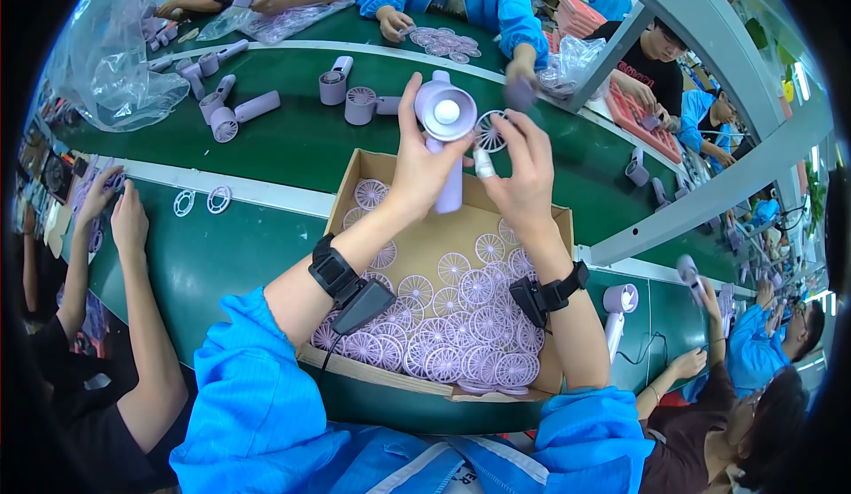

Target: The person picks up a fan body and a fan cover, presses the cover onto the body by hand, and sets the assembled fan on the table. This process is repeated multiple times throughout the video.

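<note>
My left hand (409, 161) grips a lilac handheld fan (446, 114), its round head facing up with a white hub in the middle and its handle hanging below my fingers. Just right of the fan head, my right hand (525, 175) pinches a round spoked fan grille (489, 132) between thumb and fingers. A white cover wraps the tip of my right thumb. The grille is held close beside the head, apart from its opening. Beneath both hands stands a cardboard box (425, 228) with many loose lilac grilles (461, 334) heaped toward its near side.
A green conveyor belt (284, 157) carries several lilac fans (361, 104) beyond the box. Two pale rings (218, 199) lie on the table at left. A metal frame post (674, 201) slants in from the right. Co-workers' hands (120, 210) work on both sides and across.
</note>
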### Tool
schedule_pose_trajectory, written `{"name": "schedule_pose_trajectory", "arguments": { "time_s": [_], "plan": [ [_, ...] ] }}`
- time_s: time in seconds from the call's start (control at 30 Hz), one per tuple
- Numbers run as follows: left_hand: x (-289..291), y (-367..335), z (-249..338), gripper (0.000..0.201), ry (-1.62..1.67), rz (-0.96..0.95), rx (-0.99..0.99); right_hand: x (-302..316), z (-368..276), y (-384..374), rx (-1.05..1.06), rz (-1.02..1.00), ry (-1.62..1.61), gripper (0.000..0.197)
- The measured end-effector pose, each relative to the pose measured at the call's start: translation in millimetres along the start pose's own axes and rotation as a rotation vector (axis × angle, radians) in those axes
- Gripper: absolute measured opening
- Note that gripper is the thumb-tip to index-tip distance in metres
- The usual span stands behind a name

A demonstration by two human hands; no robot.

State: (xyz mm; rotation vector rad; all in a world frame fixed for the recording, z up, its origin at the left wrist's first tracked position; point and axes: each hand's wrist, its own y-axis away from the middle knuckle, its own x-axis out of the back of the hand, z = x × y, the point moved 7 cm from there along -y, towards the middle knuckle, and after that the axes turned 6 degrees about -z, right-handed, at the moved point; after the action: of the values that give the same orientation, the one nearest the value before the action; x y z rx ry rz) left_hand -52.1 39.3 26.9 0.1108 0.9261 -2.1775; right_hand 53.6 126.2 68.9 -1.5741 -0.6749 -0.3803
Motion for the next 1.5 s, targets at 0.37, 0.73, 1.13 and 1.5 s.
{"name": "schedule_pose_trajectory", "arguments": {
  "time_s": [0.37,0.73,1.13,1.5],
  "plan": [
    [-3,14,-38,0.080,-0.158,-0.201,0.479,-6,0,-5,0.059,-0.135,-0.133,0.042],
    [-3,14,-40,0.080,-0.227,-0.242,0.470,-7,-1,-3,0.072,-0.126,-0.094,0.045],
    [-8,16,-36,0.079,-0.245,-0.280,0.476,-8,-2,-1,0.053,-0.147,-0.048,0.043],
    [-22,16,-21,0.076,0.164,-0.311,0.465,-42,25,15,-0.614,-0.090,-1.172,0.047]
  ]
}}
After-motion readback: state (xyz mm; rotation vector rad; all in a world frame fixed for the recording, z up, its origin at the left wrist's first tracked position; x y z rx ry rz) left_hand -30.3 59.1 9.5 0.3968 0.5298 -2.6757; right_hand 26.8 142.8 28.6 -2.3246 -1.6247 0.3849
